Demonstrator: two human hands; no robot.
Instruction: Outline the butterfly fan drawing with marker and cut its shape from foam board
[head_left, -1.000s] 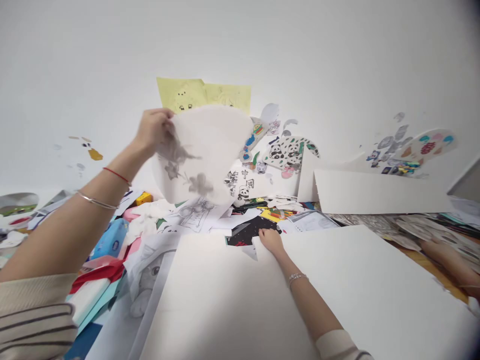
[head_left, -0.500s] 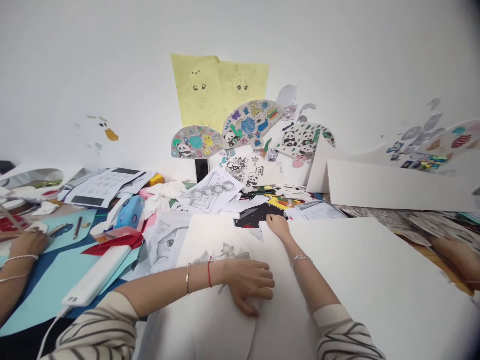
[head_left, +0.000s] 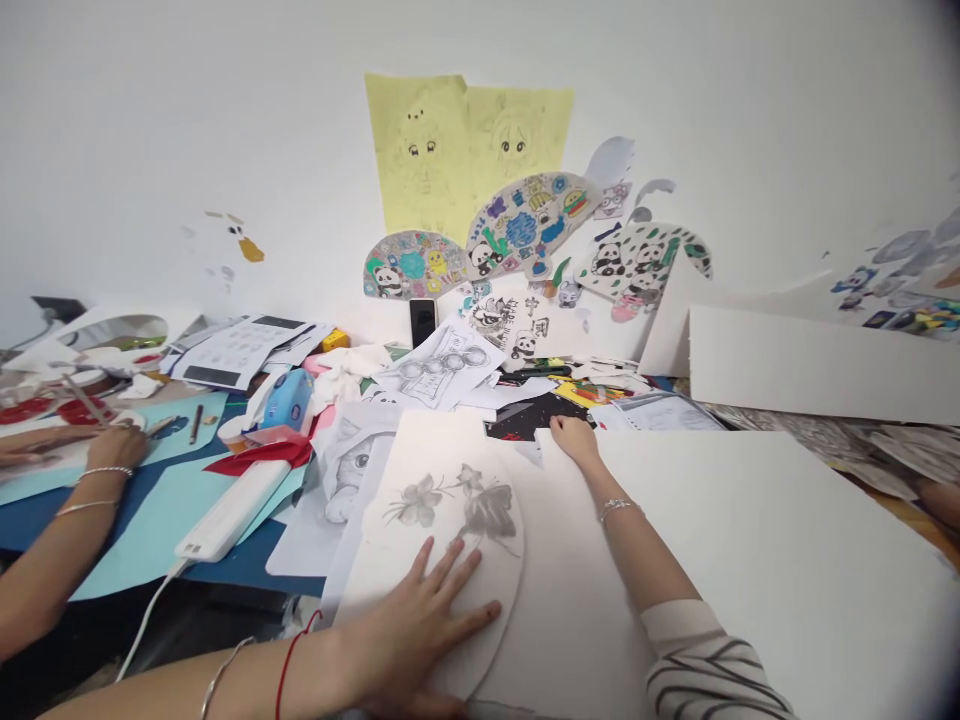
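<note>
My left hand (head_left: pixel 420 630) lies flat with fingers spread on a round-edged white sheet (head_left: pixel 420 430) that bears a grey drawing of flowers and leaves (head_left: pixel 487 510). This sheet rests on a large white board (head_left: pixel 712 530). At the board's far edge, beside a cut-out notch, my right hand (head_left: pixel 574 440) is closed, its fingers curled over the edge. A black speckled surface (head_left: pixel 517 415) shows through the notch. Partly under the round-edged sheet, to its left, is a pencil drawing of a cat (head_left: pixel 352 470).
Left, a co-worker's hands (head_left: pixel 116 445) are over light-blue paper (head_left: pixel 161 510). A white power strip (head_left: pixel 232 510), red cloth (head_left: pixel 262 455) and blue packet (head_left: pixel 289 400) lie between us. Pens and loose drawings (head_left: pixel 442 365) lie behind the board. A white panel (head_left: pixel 817 360) leans against the wall.
My left hand has moved left and nearer to me, turning from sideways to fingers pointing away, which uncovers the flower drawing. My right hand stays on the board's edge. The co-worker's hand has shifted.
</note>
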